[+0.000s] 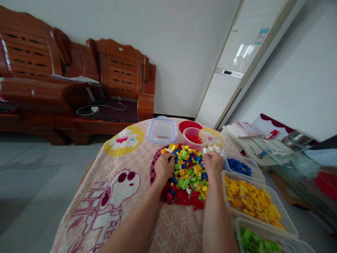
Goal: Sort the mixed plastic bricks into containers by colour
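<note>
A heap of mixed toy building bricks (184,174) in red, yellow, green, blue and white lies between my hands. My left hand (164,167) is at the heap's left side, its fingers curled together; what they pinch, if anything, I cannot make out. Just beyond those fingers sits a yellow and white piece (172,147). Over the right edge of the heap, my right hand (213,163) has its fingers closed, with a white brick (204,150) at the tips. White bricks (213,148) are gathered right behind it.
Clear tubs hold blue bricks (239,167), yellow bricks (250,200) and green bricks (256,242) on the right. A round tub (196,130) with red bricks and a blue-rimmed lidded box (162,130) stand at the back. The cloth-covered table (142,200) has a rounded edge.
</note>
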`<state>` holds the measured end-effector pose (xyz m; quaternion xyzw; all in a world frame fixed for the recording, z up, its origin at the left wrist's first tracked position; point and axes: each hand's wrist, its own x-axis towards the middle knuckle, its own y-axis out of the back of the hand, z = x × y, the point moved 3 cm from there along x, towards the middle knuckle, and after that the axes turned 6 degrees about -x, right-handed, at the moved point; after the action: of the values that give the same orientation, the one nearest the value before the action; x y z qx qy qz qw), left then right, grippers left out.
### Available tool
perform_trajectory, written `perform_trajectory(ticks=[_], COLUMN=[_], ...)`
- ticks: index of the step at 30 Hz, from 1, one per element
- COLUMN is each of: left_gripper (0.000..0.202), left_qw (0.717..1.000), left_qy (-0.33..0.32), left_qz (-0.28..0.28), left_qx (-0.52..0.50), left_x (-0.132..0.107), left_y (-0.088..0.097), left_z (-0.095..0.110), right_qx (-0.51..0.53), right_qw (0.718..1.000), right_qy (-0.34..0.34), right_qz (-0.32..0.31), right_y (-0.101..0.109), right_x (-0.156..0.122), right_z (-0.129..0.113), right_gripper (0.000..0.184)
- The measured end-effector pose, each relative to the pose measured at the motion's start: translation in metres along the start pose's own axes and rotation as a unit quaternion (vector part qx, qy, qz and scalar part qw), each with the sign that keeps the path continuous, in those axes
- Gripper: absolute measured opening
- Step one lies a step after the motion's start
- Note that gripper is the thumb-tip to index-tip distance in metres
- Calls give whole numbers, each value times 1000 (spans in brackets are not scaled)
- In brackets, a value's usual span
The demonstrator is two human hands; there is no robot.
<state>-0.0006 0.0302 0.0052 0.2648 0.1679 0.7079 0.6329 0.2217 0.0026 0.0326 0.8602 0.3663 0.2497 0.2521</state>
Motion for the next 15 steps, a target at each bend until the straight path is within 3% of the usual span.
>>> perform_trajectory(ticks=[4,8,11,15], left_gripper=[26,26,26,26], left_qw=[1000,1000,1000,1000], left_qy=[-6,1,7,7], left_qz=[-2,-2,-6,-8], left_qx=[0,2,2,3], left_x=[0,-1,0,0], left_y=[0,0,0,1], left_z=[0,0,1,1], right_qx=[201,257,249,202], right_qw=[972,952,963,967], right_qy=[-63,-80,-71,-35], right_qz=[102,146,73,-153], right_y=[1,8,11,10], right_x=[6,9,6,-10], right_z=[17,22,13,-13], right_gripper=[54,54,44,31])
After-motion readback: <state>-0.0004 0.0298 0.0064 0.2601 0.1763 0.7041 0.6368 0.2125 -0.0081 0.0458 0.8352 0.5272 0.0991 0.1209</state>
